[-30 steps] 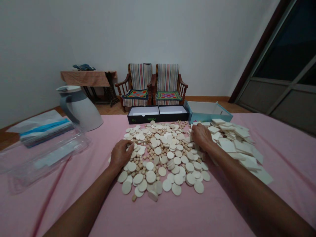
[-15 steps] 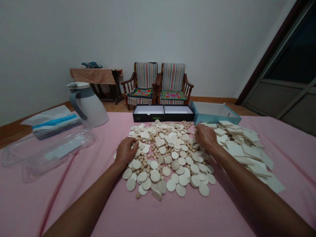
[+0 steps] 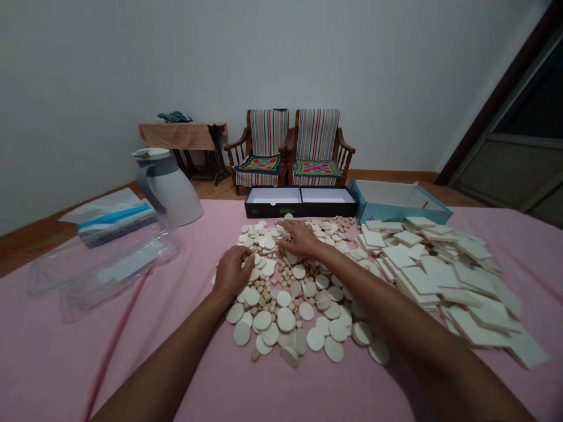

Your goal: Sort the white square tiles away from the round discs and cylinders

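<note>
A heap of pale wooden discs mixed with small wooden beads covers the middle of the pink tablecloth. My left hand lies palm down on the heap's left side, fingers curled over discs. My right hand has reached across to the far middle of the heap, fingers bent down onto the discs there. Whether either hand holds a piece is hidden. A pile of pale square tiles lies to the right.
Behind the heap stand a black box with white compartments and a light blue box. A white jug and clear plastic bags sit at the left. Two striped chairs stand by the wall.
My right hand has moved left, from the edge by the square tiles to the far middle of the disc heap. My left hand has stayed put. The view has shifted left.
</note>
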The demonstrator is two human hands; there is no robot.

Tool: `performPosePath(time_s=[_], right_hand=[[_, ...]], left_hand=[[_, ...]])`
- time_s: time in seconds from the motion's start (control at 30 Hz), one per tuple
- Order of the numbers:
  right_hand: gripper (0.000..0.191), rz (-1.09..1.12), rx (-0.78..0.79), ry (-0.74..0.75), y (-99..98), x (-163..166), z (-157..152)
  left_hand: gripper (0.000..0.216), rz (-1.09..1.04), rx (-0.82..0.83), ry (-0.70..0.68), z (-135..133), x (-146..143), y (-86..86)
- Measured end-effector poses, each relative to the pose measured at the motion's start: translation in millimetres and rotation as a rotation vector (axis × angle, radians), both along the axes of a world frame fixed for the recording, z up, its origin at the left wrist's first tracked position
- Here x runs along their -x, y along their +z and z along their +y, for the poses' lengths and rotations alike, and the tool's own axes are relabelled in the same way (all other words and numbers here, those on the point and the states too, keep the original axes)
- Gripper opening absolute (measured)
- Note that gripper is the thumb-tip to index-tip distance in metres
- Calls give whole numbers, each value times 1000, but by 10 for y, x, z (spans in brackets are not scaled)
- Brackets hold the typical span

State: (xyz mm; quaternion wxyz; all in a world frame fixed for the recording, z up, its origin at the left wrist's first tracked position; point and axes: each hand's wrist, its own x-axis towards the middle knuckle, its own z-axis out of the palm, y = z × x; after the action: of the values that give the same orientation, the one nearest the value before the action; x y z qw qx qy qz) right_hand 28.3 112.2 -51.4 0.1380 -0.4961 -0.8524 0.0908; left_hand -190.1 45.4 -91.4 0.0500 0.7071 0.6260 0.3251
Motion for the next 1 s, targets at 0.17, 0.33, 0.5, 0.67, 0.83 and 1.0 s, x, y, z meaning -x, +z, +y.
performPosePath(time_s=[0.17, 0.33, 0.5, 0.67, 0.83, 1.0], right_hand=[[56, -137, 13, 202, -38, 197, -69], [38, -114, -4, 224, 9, -117, -310], [30, -185, 126, 92, 229, -532, -393], [26, -138, 99, 149, 323, -485, -358], [31, -105, 17, 158, 162, -26, -245], [49, -161, 84, 126, 57, 283, -90]], left_hand=[[18, -8, 0, 2, 4, 10, -8], [17, -20, -7, -4, 3, 11, -23], [17, -15, -18, -11, -3, -4, -15], [19, -20, -26, -16, 0, -3, -14], [19, -24, -24, -35, 8, 13, -25], [16, -24, -26, -30, 18, 25, -52]])
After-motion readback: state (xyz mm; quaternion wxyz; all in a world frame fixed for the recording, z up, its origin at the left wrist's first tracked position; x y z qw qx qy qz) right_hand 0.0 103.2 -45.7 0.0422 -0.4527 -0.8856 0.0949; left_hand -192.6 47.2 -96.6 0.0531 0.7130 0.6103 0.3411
